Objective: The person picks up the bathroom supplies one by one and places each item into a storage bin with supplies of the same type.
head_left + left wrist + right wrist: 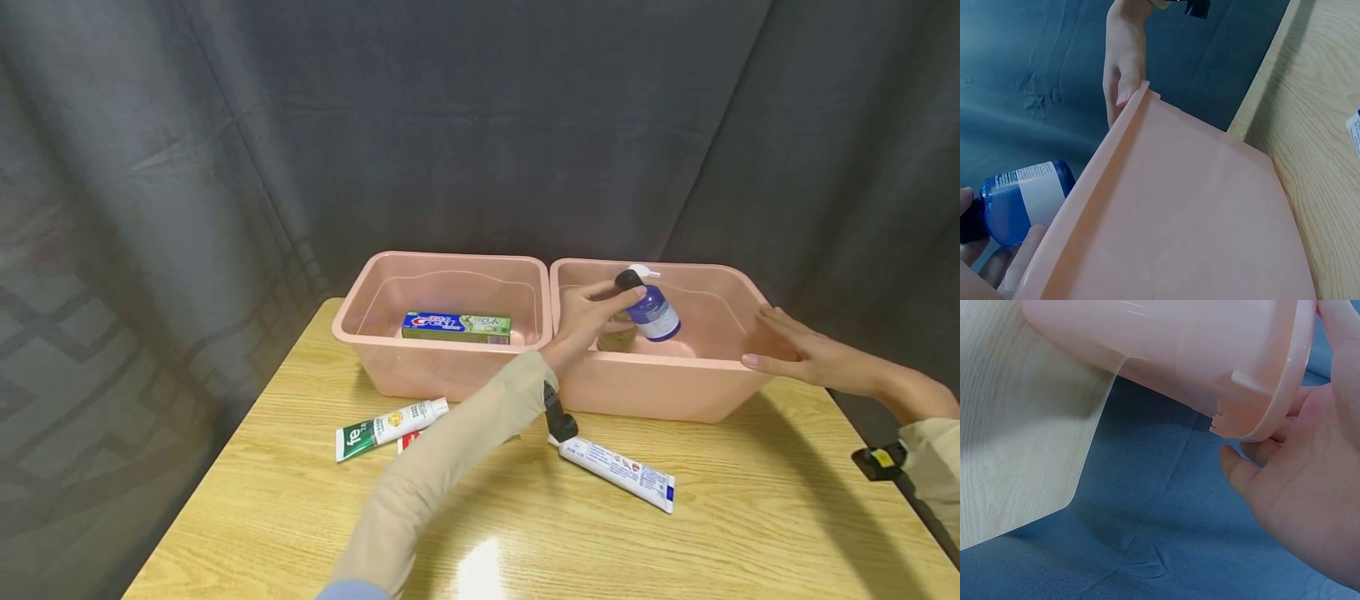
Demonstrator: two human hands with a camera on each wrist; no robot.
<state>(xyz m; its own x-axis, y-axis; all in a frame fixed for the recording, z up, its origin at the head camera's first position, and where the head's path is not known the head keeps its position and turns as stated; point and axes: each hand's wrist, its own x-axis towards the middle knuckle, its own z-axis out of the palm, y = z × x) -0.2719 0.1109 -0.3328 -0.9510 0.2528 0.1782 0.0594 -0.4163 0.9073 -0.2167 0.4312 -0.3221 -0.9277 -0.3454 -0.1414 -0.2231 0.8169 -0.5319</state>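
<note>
My left hand [585, 321] reaches over the front rim of the right pink bin [697, 392]. It grips a blue bottle [656, 317] by its black cap end, and the bottle hangs tilted within the bin's opening. Behind the cap shows a white pump nozzle [645, 271], and under the hand a brownish container [617, 335] is partly hidden. At the bin's right front corner, my right hand [813, 354] rests on the rim, its thumb at the front and its fairly straight fingers along the side. The left wrist view shows the blue bottle [1025, 200] beyond the bin wall.
Inside the left pink bin [442, 367] lies a toothpaste box [456, 327]. On the wooden table [525, 550] are a green-and-white tube [392, 427], a white tube [618, 473] and a red item [407, 440] mostly covered by my left sleeve. A dark curtain hangs behind.
</note>
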